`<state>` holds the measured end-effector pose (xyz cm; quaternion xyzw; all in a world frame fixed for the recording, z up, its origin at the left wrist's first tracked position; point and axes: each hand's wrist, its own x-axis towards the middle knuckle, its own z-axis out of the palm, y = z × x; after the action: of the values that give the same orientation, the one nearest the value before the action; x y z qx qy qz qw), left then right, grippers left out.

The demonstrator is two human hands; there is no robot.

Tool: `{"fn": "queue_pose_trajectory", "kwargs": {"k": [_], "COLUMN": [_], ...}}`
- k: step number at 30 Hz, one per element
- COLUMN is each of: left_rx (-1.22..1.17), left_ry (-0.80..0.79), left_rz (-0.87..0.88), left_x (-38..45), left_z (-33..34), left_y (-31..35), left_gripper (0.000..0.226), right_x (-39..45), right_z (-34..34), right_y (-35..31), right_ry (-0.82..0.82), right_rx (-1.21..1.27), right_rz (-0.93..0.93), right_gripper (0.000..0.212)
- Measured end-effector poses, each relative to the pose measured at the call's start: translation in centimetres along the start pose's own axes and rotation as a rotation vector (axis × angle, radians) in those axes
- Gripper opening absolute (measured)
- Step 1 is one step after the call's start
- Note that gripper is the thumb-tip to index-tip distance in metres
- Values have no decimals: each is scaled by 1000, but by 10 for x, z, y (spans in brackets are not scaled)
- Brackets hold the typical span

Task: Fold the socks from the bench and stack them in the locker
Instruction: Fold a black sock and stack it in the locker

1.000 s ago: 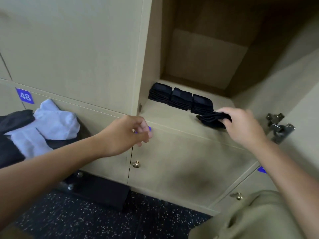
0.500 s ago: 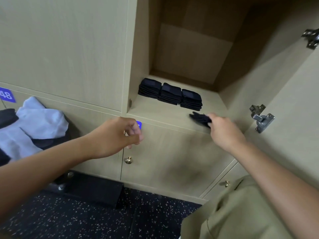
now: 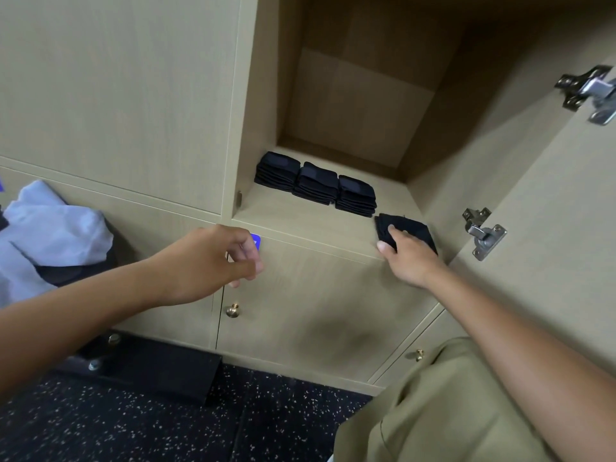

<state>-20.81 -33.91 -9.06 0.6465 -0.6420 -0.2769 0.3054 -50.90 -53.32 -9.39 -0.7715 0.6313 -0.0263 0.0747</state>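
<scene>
The placing step was in hand: the right hand [image 3: 408,258] gripped a folded black sock [image 3: 411,228] at the front right corner of the locker shelf [image 3: 300,218], just beside the three black stacks [image 3: 315,183] lined along the shelf. The left hand [image 3: 213,261] hovered loosely curled, holding nothing, before the lower door. Next, probably, the sock needed releasing squarely to start a fourth stack. Pale socks [image 3: 50,228] waited at the left; the floor was dark and speckled.
</scene>
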Motion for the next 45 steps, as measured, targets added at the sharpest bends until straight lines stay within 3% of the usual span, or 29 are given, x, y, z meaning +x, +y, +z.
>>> {"fn": "queue_pose_trajectory", "kwargs": {"k": [15, 34, 40, 45], "left_rx": [57, 135, 149, 154], "left_ry": [-10, -17, -17, 16], "left_rz": [-14, -41, -29, -36], "left_x": [1, 10, 8, 5], "left_z": [1, 9, 7, -1], "left_y": [-15, -34, -32, -30], "left_gripper": [9, 12, 14, 11], "right_x": [41, 92, 92, 81], "right_z": [6, 4, 9, 7], "right_y": [7, 4, 9, 2], "right_ry": [-52, -15, 160, 430], "right_rx": [-57, -42, 101, 85], "right_rz": [120, 75, 7, -95], "right_gripper": [89, 93, 93, 66]}}
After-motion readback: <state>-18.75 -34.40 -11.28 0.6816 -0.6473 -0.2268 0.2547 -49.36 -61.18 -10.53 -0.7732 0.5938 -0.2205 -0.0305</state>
